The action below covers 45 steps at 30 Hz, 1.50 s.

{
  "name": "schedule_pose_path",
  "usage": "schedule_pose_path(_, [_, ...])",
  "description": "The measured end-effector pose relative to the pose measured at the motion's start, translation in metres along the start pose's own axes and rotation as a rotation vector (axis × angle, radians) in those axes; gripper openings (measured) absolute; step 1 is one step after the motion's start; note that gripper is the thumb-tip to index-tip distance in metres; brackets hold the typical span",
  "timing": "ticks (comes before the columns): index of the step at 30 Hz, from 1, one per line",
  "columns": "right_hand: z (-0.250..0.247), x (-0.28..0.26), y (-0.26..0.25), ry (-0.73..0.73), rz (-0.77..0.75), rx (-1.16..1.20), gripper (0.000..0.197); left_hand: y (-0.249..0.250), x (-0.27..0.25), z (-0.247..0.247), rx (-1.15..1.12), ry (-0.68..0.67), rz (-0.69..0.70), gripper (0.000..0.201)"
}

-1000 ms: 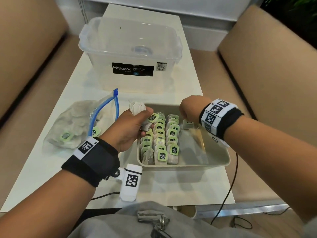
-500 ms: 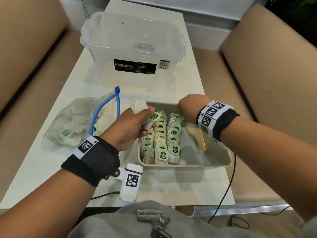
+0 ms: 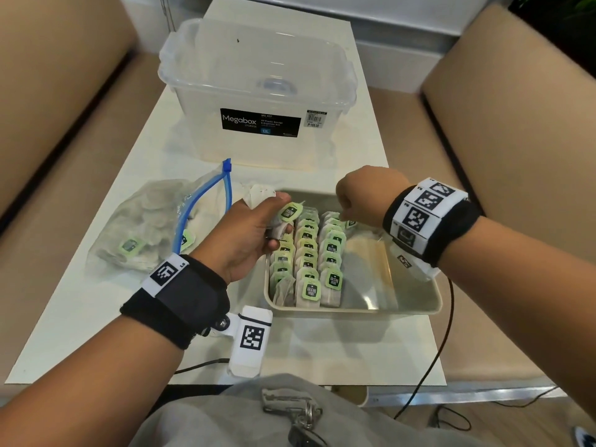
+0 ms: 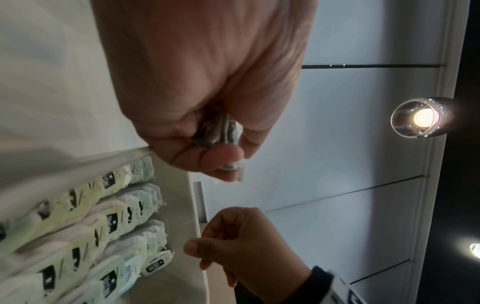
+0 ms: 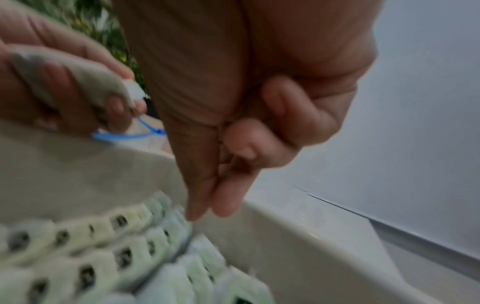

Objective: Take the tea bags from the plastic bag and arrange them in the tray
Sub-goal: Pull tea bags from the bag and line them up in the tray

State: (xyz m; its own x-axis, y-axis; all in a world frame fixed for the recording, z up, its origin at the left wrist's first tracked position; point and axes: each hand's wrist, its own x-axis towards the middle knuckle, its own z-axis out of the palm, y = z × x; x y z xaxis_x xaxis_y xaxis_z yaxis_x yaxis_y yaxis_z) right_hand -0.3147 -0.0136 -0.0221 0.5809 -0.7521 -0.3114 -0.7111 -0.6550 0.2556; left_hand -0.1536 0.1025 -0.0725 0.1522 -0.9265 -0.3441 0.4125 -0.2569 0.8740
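White table (image 3: 96, 304) between two tan benches (image 3: 516, 130), clear lidded storage box (image 3: 258, 91) at far end; beige tray (image 3: 403, 304) near front edge with three rows of tea bags (image 3: 309, 253) standing packed on its left side, right part bare; plastic bag (image 3: 145, 227) with blue zip just left of tray, mouth open, a few green-tagged bags visible inside. Left hand (image 3: 245, 233) over tray's far-left corner, fingers curled tight round a small bunch of tea bags (image 3: 258, 195), one green tag sticking out by the thumb. Right hand (image 3: 364, 195) over tray's far edge, fingers curled, thumb and forefinger tips together just above far end of third row; a thin thread maybe pinched there, cannot tell; a tag (image 3: 351, 223) lying just below the fingertips. Risks: loose strings snagging neighbouring tags and pulling standing bags out of line; tight rows toppling like dominoes if nudged; left bunch slipping or getting crushed; papery bags tearing under a hard pinch.
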Motion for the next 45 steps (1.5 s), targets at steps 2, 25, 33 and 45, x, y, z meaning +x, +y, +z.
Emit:
schedule_pose_path(2, [-0.006,-0.009,-0.013,-0.012,-0.156,0.142,0.014,0.002,0.000,-0.002,-0.032,0.035,0.018,0.018])
schedule_pose_path(25, [0.005,-0.006,-0.060,-0.188,-0.454,0.271,0.012,0.009,-0.009,-0.023,0.019,0.091,0.031,0.013])
schedule_pose_path(33, [-0.019,-0.035,-0.004,0.224,-0.304,0.682,0.006,0.009,-0.007,-0.009,0.226,0.075,0.051,0.020])
schedule_pose_path(45, [-0.012,-0.039,0.010,0.554,-0.221,0.761,0.008,0.015,-0.006,0.010,0.057,-0.096,0.002,0.007])
